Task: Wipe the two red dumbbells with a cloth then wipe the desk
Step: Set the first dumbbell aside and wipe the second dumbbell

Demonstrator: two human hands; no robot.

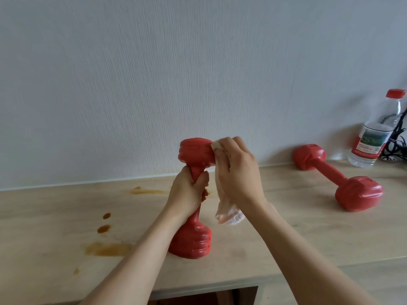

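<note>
One red dumbbell (193, 237) stands upright on the light wooden desk (286, 236), its lower head resting on the surface. My left hand (189, 191) grips its handle. My right hand (236, 166) presses a pale cloth (229, 213) against the right side of the upper head; the cloth's loose end hangs down below my wrist. The second red dumbbell (337, 177) lies on its side at the right, near the wall.
Brown liquid stains (108, 248) mark the desk left of the standing dumbbell, with a smear (145, 191) near the wall. A plastic water bottle (374, 133) with a red cap stands at the far right beside black cables (398, 137). The desk's front edge runs below my forearms.
</note>
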